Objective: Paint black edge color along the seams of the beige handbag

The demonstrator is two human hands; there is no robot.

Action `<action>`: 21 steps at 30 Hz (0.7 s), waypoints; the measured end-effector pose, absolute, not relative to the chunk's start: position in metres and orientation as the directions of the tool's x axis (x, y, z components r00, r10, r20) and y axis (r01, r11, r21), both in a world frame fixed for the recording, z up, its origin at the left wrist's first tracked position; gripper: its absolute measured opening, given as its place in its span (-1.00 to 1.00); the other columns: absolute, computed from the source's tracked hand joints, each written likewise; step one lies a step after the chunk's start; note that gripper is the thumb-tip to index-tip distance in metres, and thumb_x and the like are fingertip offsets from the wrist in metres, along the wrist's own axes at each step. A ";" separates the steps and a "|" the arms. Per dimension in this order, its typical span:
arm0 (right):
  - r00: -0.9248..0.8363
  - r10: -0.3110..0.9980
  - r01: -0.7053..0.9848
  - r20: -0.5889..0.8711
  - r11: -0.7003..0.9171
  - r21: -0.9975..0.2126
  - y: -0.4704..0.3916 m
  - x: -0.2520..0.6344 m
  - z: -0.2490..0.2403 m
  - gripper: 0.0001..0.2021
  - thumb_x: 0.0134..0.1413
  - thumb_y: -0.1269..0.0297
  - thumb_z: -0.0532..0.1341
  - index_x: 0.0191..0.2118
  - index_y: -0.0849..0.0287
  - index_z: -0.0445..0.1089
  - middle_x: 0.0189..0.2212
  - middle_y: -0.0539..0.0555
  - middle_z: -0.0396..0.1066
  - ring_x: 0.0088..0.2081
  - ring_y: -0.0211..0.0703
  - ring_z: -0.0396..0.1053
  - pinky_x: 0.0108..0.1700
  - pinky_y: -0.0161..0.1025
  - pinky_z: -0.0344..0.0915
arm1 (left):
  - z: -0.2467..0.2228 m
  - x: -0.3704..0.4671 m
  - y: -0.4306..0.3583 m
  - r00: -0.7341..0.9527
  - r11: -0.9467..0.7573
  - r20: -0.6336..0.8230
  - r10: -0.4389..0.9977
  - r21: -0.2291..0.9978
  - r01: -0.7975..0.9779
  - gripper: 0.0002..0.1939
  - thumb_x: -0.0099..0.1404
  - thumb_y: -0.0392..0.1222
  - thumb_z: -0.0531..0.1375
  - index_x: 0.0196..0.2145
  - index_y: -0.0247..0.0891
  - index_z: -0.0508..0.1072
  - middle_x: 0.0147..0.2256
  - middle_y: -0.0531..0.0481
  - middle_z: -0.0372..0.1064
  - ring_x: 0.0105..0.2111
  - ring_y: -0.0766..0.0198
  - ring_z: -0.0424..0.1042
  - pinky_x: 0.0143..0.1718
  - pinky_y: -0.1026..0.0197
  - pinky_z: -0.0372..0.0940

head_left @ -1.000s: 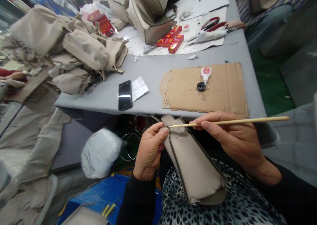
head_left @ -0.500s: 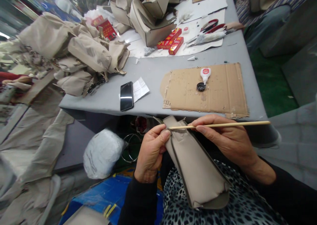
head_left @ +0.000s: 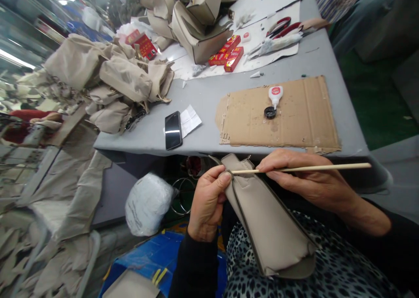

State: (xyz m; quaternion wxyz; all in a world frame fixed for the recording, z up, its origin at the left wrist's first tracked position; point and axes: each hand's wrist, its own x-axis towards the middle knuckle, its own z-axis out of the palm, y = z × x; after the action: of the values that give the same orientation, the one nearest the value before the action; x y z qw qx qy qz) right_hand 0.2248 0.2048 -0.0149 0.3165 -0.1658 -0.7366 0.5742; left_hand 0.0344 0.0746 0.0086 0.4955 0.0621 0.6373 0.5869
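My left hand [head_left: 207, 204] pinches the top corner of a beige leather bag panel [head_left: 271, 228] that lies across my lap. My right hand [head_left: 310, 182] grips a thin wooden stick [head_left: 327, 168], held level, with its tip touching the panel's seam right by my left thumb. A sheet of cardboard [head_left: 294, 119] lies on the grey table [head_left: 209, 97] just beyond my hands. On it are a small white glue bottle [head_left: 275, 95] with a red label and a black cap [head_left: 270, 112].
A black phone [head_left: 173, 130] and a folded paper [head_left: 190, 119] lie at the table's near edge. Beige bags [head_left: 121, 79] are heaped at left and back. Red boxes [head_left: 229, 55] and scissors [head_left: 281, 29] lie farther away. A white wrapped bundle [head_left: 147, 204] sits under the table.
The view has shifted slightly, so everything sits a little further right. My hands keep the same grips, and the stick tip stays at the seam.
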 end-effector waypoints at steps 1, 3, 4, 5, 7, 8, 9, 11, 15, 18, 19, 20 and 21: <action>-0.752 0.593 -0.141 0.286 0.280 -0.950 0.206 0.226 -0.015 -0.84 0.28 0.28 0.28 -0.08 0.04 0.59 -0.16 0.11 0.59 -0.11 -0.04 0.55 -0.05 -0.17 0.50 | 0.008 0.034 0.075 -0.497 0.309 -0.563 0.660 0.807 -0.503 -0.55 -0.06 -0.16 0.53 -0.23 -0.37 0.54 -0.54 0.15 0.29 -0.67 0.55 0.00 -0.70 0.40 -0.16; -0.774 0.547 -0.191 0.320 0.279 -0.941 0.210 0.228 -0.014 -0.82 0.28 0.32 0.28 -0.06 0.03 0.59 -0.12 0.11 0.59 -0.08 -0.04 0.54 -0.03 -0.18 0.50 | 0.007 0.034 0.075 -0.491 0.319 -0.571 0.658 0.802 -0.505 -0.53 -0.05 -0.15 0.53 -0.22 -0.36 0.53 -0.54 0.15 0.28 -0.67 0.54 0.02 -0.70 0.40 -0.15; -0.785 0.521 -0.210 0.336 0.285 -0.935 0.211 0.230 -0.013 -0.80 0.27 0.34 0.28 -0.04 0.02 0.59 -0.10 0.11 0.58 -0.06 -0.05 0.54 -0.01 -0.18 0.50 | 0.006 0.034 0.076 -0.489 0.323 -0.575 0.656 0.799 -0.507 -0.53 -0.05 -0.15 0.53 -0.21 -0.36 0.52 -0.54 0.15 0.28 -0.67 0.54 0.02 -0.70 0.40 -0.15; -0.794 0.497 -0.224 0.350 0.296 -0.929 0.213 0.232 -0.013 -0.79 0.27 0.36 0.28 -0.03 0.01 0.59 -0.08 0.11 0.57 -0.04 -0.05 0.54 0.00 -0.18 0.50 | 0.006 0.034 0.076 -0.488 0.324 -0.577 0.655 0.798 -0.509 -0.53 -0.04 -0.15 0.53 -0.21 -0.35 0.52 -0.54 0.15 0.28 -0.67 0.53 0.03 -0.70 0.40 -0.14; -0.805 0.468 -0.231 0.365 0.318 -0.919 0.216 0.234 -0.012 -0.78 0.26 0.36 0.28 -0.03 0.00 0.59 -0.06 0.10 0.57 -0.03 -0.04 0.54 0.00 -0.16 0.51 | 0.005 0.034 0.077 -0.490 0.320 -0.576 0.654 0.798 -0.511 -0.54 -0.04 -0.16 0.53 -0.21 -0.35 0.51 -0.54 0.16 0.29 -0.68 0.54 0.02 -0.70 0.40 -0.15; -0.808 0.461 -0.227 0.366 0.330 -0.916 0.217 0.236 -0.011 -0.78 0.27 0.35 0.28 -0.03 0.00 0.60 -0.06 0.10 0.57 -0.04 -0.04 0.54 0.00 -0.15 0.51 | 0.004 0.034 0.077 -0.492 0.320 -0.575 0.654 0.799 -0.509 -0.54 -0.03 -0.16 0.53 -0.21 -0.35 0.51 -0.54 0.16 0.28 -0.68 0.55 0.01 -0.70 0.40 -0.15; -0.812 0.454 -0.223 0.368 0.341 -0.913 0.218 0.236 -0.010 -0.78 0.27 0.34 0.27 -0.03 0.00 0.60 -0.07 0.11 0.58 -0.04 -0.03 0.55 -0.01 -0.14 0.52 | 0.003 0.035 0.078 -0.494 0.323 -0.575 0.653 0.800 -0.505 -0.54 -0.03 -0.16 0.53 -0.21 -0.35 0.51 -0.54 0.16 0.28 -0.68 0.55 0.01 -0.70 0.40 -0.16; -0.815 0.435 -0.227 0.382 0.365 -0.903 0.220 0.237 -0.007 -0.79 0.29 0.32 0.25 -0.05 0.02 0.61 -0.08 0.11 0.58 -0.06 -0.03 0.56 -0.03 -0.15 0.53 | 0.002 0.036 0.079 -0.496 0.330 -0.575 0.651 0.803 -0.496 -0.55 -0.02 -0.16 0.52 -0.21 -0.36 0.51 -0.54 0.15 0.29 -0.68 0.54 0.03 -0.70 0.40 -0.15; -0.810 0.389 -0.264 0.438 0.425 -0.866 0.223 0.237 -0.005 -0.78 0.31 0.33 0.22 -0.10 0.02 0.63 -0.11 0.11 0.59 -0.09 -0.06 0.56 -0.06 -0.18 0.52 | 0.002 0.038 0.081 -0.494 0.337 -0.570 0.656 0.807 -0.484 -0.57 0.00 -0.18 0.51 -0.21 -0.36 0.50 -0.53 0.13 0.31 -0.67 0.53 0.08 -0.69 0.40 -0.10; -0.823 0.331 -0.284 0.462 0.465 -0.839 0.225 0.238 -0.005 -0.77 0.30 0.37 0.22 -0.09 -0.01 0.62 -0.09 0.09 0.59 -0.07 -0.06 0.54 -0.05 -0.16 0.51 | 0.002 0.039 0.083 -0.498 0.337 -0.568 0.655 0.810 -0.480 -0.58 0.00 -0.19 0.52 -0.22 -0.36 0.50 -0.53 0.12 0.32 -0.65 0.51 0.11 -0.67 0.40 -0.03; -0.828 0.310 -0.291 0.467 0.473 -0.831 0.225 0.238 -0.005 -0.76 0.30 0.38 0.22 -0.09 -0.02 0.62 -0.08 0.09 0.59 -0.06 -0.06 0.54 -0.04 -0.15 0.50 | 0.002 0.040 0.083 -0.500 0.337 -0.569 0.653 0.810 -0.481 -0.57 0.00 -0.19 0.52 -0.21 -0.36 0.50 -0.52 0.11 0.35 -0.64 0.49 0.15 -0.66 0.40 0.01; -0.830 0.291 -0.301 0.475 0.484 -0.822 0.225 0.238 -0.005 -0.76 0.31 0.39 0.21 -0.09 -0.03 0.62 -0.08 0.09 0.59 -0.05 -0.05 0.53 -0.03 -0.13 0.50 | 0.003 0.041 0.084 -0.502 0.336 -0.570 0.651 0.809 -0.482 -0.57 -0.01 -0.19 0.52 -0.21 -0.36 0.51 -0.50 0.10 0.37 -0.62 0.47 0.20 -0.64 0.39 0.05; -0.830 0.272 -0.311 0.487 0.499 -0.809 0.226 0.238 -0.005 -0.75 0.31 0.40 0.21 -0.09 -0.02 0.62 -0.08 0.09 0.59 -0.05 -0.04 0.53 -0.03 -0.12 0.49 | 0.003 0.041 0.084 -0.505 0.333 -0.570 0.648 0.808 -0.486 -0.56 -0.01 -0.20 0.52 -0.21 -0.36 0.51 -0.48 0.08 0.39 -0.60 0.44 0.24 -0.61 0.38 0.09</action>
State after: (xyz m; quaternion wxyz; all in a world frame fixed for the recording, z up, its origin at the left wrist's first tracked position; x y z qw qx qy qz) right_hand 0.2378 0.2258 -0.0047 0.2911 0.0120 -0.8152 0.5005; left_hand 0.0412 0.0845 0.0029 0.4937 0.0626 0.6501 0.5743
